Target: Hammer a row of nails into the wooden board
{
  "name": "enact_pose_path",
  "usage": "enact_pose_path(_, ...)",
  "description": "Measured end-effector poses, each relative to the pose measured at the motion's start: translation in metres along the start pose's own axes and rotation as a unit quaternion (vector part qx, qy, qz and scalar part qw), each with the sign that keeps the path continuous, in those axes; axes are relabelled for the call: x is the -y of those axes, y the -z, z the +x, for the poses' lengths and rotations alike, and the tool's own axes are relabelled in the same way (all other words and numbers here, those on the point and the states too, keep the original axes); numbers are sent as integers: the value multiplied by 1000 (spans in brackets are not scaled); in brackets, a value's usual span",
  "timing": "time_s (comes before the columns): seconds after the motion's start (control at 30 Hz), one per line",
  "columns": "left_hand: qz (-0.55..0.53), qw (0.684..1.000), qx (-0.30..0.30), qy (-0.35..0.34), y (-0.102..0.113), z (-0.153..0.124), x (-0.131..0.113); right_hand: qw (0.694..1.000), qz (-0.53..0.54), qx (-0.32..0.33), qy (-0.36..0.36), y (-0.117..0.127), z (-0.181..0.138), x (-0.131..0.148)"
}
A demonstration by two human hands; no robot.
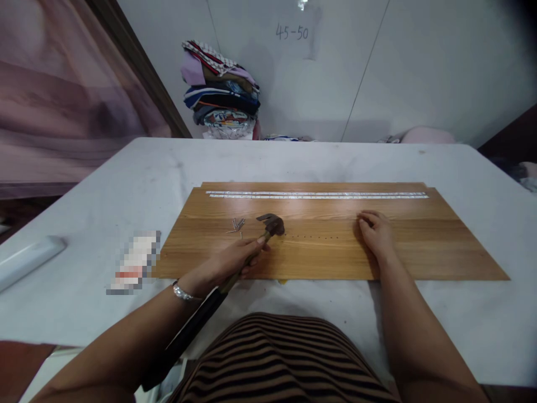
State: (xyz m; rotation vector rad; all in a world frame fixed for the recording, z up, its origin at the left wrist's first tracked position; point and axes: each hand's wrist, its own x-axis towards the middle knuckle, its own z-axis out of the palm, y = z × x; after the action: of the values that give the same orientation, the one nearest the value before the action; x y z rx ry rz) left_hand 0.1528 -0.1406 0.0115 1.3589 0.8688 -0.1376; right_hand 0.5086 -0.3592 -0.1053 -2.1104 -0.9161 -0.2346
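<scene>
My left hand (241,257) is wrapped round the handle of a claw hammer (275,224), gripping it close below the head. The long dark grip runs back under my forearm. Its head is over the wooden board (310,263), at the left end of a row of small dark dots (312,237); whether these are holes or nail heads I cannot tell. Several loose nails (238,225) lie left of the hammer head. On the board's right half rests my right hand (375,230), thumb and fingers curled together. What those fingers hold, if anything, is hidden.
Two white printed strips (319,195) run along the board's far part. The board lies on a white-covered table (104,190). Left of it are a blurred-out flat object (136,260) and a white rounded object (31,260). Folded clothes (224,92) are stacked behind the table.
</scene>
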Motion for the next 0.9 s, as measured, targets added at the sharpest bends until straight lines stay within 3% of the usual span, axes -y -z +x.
enact_pose_path(0.27, -2, 1000, -3, 1, 0, 1, -1, 1000, 19, -16, -9, 0, 2, 5)
enact_pose_path(0.57, -2, 1000, -3, 1, -1, -2, -5, 993, 81, -53, -71, 3, 1, 13)
enact_pose_path(0.9, 5, 1000, 5, -8, 0, -1, 0, 993, 89, -33, -71, 1, 1, 10)
